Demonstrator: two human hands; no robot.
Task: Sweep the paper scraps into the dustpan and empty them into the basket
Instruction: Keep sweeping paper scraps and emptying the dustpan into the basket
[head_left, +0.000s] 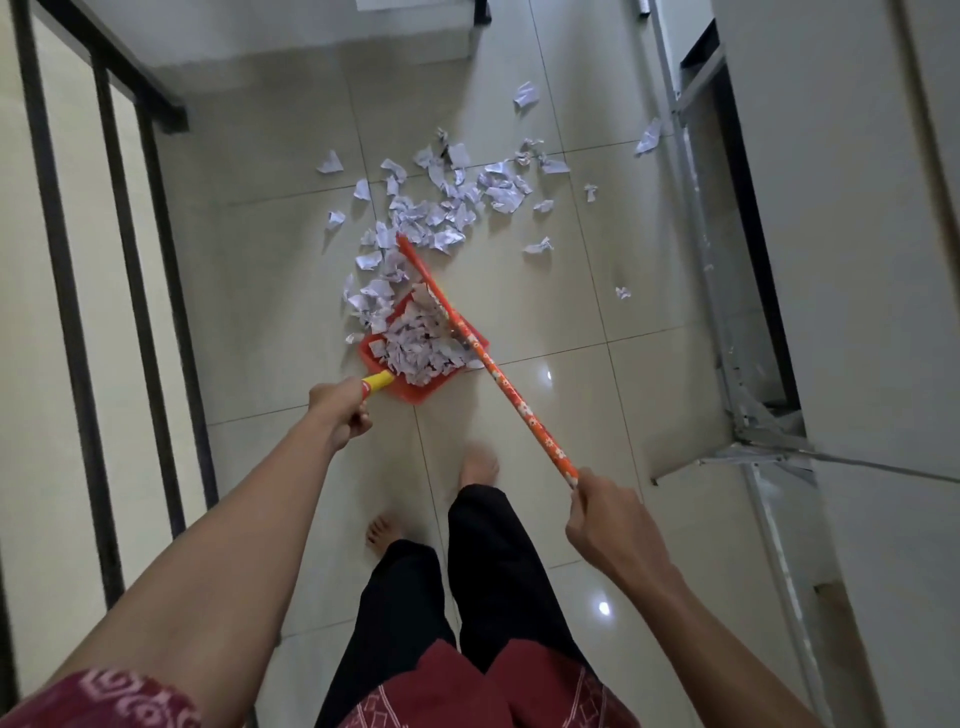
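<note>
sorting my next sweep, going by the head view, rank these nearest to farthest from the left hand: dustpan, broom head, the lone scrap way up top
1. dustpan: right ahead of the left hand, which grips its handle
2. broom head: farther ahead, past the dustpan's mouth
3. lone scrap: farthest, up and to the right

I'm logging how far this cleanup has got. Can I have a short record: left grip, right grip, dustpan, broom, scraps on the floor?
left grip: hand curled round the dustpan's yellow handle
right grip: hand curled round the upper end of the broom
dustpan: red, on the floor, heaped with paper scraps
broom: slanted, head at the dustpan's mouth
scraps on the floor: many beyond the dustpan, a few scattered wide
</note>
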